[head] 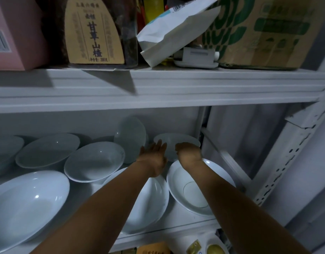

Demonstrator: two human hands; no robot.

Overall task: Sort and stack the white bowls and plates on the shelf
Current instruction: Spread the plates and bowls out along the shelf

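Observation:
Several white bowls and plates sit on the white shelf. At the back right lies a white plate. My right hand curls over its front part, and my left hand is open with the fingers straight at its left edge. Another plate leans upright against the back wall. A deep plate lies under my right forearm and a bowl under my left forearm. More bowls stand to the left: one in the middle, one behind it, a large one at the front left.
The upper shelf board hangs low over the dishes and carries a jar, a white paper bag, a cardboard box and a pink box. A perforated metal post borders the right side.

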